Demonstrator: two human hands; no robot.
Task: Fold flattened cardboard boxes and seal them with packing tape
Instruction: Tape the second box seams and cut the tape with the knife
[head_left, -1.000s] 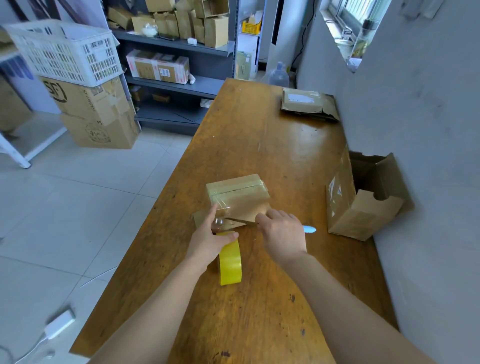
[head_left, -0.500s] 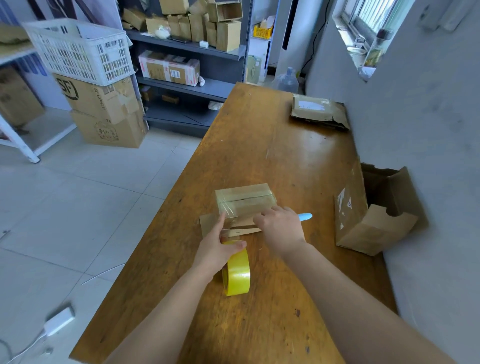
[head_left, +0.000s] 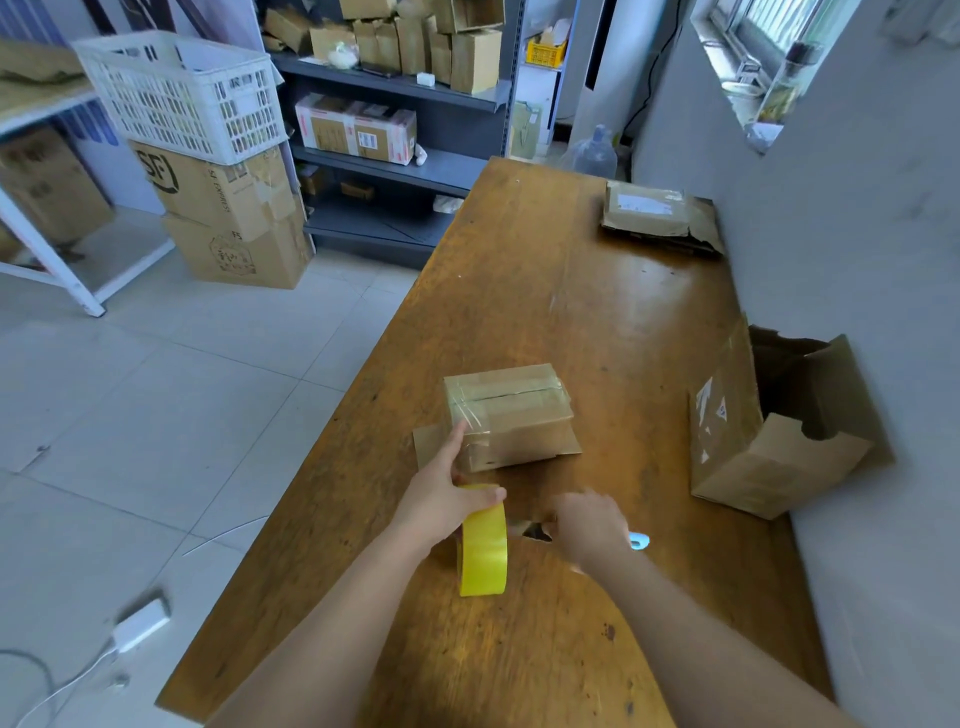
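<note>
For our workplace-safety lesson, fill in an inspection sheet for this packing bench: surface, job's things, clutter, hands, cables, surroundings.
Surface: wooden table, scuffed.
Job's things: taped box on flat cardboard; yellow tape roll on edge.
Clutter: torn box by the wall; flattened boxes at the far end.
Hands: left hand grips the tape roll; right hand, blurred, holds a blue-handled cutter.
Cables: white corded adapter on the floor.
Surroundings: shelves of cartons, white crate, window.

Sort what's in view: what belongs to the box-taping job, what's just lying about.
Job: small taped box, yellow tape roll in the left hand, blue-handled tool in the right hand.
Lying about: torn open box by the wall, white basket, white charger on the floor.
</note>
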